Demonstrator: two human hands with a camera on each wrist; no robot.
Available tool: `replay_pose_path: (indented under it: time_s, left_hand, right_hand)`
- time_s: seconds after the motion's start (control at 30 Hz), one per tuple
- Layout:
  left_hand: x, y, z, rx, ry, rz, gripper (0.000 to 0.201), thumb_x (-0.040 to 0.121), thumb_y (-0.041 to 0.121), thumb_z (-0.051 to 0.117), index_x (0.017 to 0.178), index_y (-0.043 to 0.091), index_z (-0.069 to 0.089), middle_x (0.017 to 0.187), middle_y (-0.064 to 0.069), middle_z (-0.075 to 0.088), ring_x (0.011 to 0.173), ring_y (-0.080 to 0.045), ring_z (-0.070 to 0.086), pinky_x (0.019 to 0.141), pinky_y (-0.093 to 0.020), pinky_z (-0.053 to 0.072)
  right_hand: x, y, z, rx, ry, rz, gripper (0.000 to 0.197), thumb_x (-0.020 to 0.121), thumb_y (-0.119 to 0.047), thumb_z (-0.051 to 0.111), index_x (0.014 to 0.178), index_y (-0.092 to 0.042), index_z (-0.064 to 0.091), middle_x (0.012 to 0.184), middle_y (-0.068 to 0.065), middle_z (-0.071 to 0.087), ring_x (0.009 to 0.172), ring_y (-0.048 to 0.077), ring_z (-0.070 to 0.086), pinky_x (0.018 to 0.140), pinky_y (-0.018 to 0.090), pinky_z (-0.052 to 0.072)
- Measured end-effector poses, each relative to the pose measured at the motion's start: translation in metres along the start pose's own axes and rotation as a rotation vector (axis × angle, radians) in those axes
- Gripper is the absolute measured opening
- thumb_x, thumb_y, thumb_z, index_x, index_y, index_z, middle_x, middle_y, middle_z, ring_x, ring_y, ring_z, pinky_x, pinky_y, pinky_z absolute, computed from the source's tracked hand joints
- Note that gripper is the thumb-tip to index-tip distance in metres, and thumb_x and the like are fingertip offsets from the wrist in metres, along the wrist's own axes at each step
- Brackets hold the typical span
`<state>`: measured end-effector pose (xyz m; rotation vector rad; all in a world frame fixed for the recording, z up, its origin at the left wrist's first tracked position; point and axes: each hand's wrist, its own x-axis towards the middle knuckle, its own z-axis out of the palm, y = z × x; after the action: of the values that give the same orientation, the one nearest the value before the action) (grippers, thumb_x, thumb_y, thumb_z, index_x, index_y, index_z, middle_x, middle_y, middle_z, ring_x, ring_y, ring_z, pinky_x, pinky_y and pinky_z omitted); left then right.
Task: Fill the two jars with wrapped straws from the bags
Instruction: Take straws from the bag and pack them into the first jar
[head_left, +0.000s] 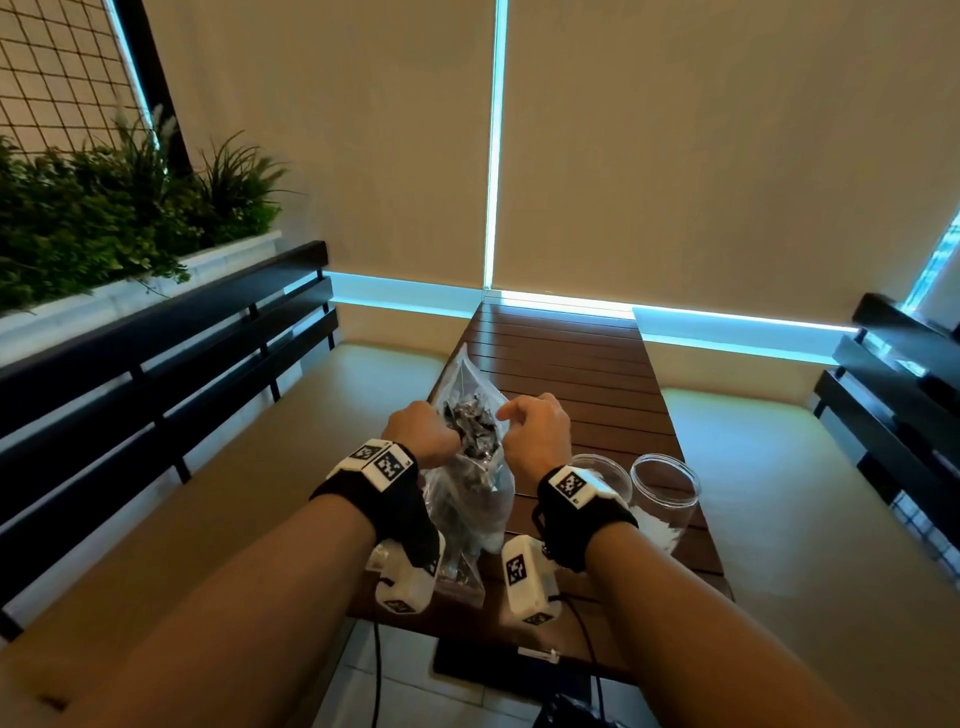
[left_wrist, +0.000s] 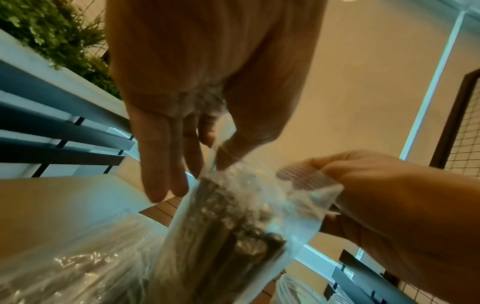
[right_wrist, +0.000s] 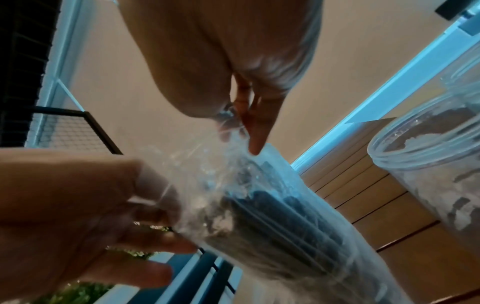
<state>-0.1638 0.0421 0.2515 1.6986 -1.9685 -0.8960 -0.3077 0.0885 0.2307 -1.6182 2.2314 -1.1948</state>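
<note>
Two of our hands work at the mouth of one clear plastic bag (head_left: 470, 483), which stands upright on the near left part of the slatted brown wooden table (head_left: 571, 364). We order things by size: the long narrow table first, its grooved boards running across, with cushioned benches (head_left: 291, 467) and black slatted backs on both sides. Beyond its far end hang smooth beige blinds (head_left: 701, 156); a planter of leafy greenery (head_left: 104, 218) sits far left.

Next comes the bag, thin, crinkled and glossy, packed with dark wrapped straws (head_left: 470, 423) standing on end. Another clear bag (left_wrist: 78, 267) lies just left of it in the left wrist view. Right of the bag, two round transparent jars (head_left: 662, 499) stand side by side, near our right wrist; the righter one has some white material in its bottom.

Our left hand (head_left: 421, 431) pinches the left lip of the bag between thumb and forefinger, its other fingers (left_wrist: 158, 164) straight and together. Our right hand (head_left: 535, 431) pinches the right lip, fingers curled on the film.

Open table stretches far beyond the bag; the jars crowd the near right edge.
</note>
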Motion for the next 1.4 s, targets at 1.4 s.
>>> replay_pose_path:
  time_s: [1.4]
  left_hand:
    - [0.018, -0.02, 0.004, 0.095, 0.207, 0.458, 0.024, 0.083, 0.038, 0.072, 0.075, 0.015, 0.071, 0.072, -0.001, 0.059, 0.065, -0.017, 0.053, 0.057, -0.026, 0.036]
  right_hand:
    - [0.019, -0.009, 0.001, 0.257, -0.31, -0.126, 0.046, 0.07, -0.012, 0.073, 0.113, -0.025, 0.07, 0.12, 0.0, 0.062, 0.105, 0.017, 0.063, 0.092, 0.04, 0.056]
